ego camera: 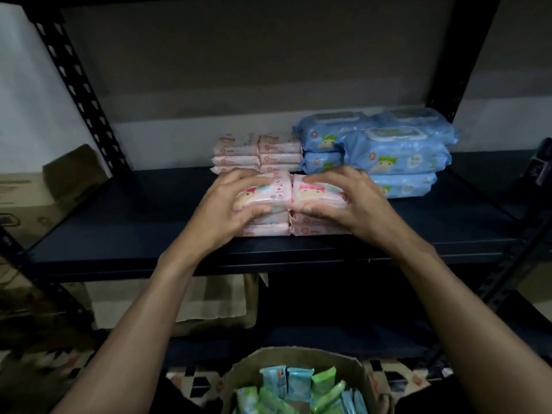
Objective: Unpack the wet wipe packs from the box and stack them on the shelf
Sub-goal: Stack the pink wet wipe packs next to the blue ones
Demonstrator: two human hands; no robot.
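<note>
Two short stacks of pink wet wipe packs stand side by side near the front of the dark shelf [125, 222]. My left hand [227, 210] grips the top pink pack of the left stack [268, 192], fingers over its top and thumb on its front. My right hand [352, 204] grips the top pink pack of the right stack [316, 194] the same way. Behind them sit more pink packs [257, 153] and, to the right, stacked large blue packs [394, 156]. Below, the open cardboard box [352, 363] holds several small green and blue packs [301, 389].
Black perforated uprights [80, 94] frame the shelf on both sides. A cardboard box [35, 198] sits at the left beside the rack. Another cardboard box [215, 300] lies on the lower level. A patterned floor [44, 363] shows beneath.
</note>
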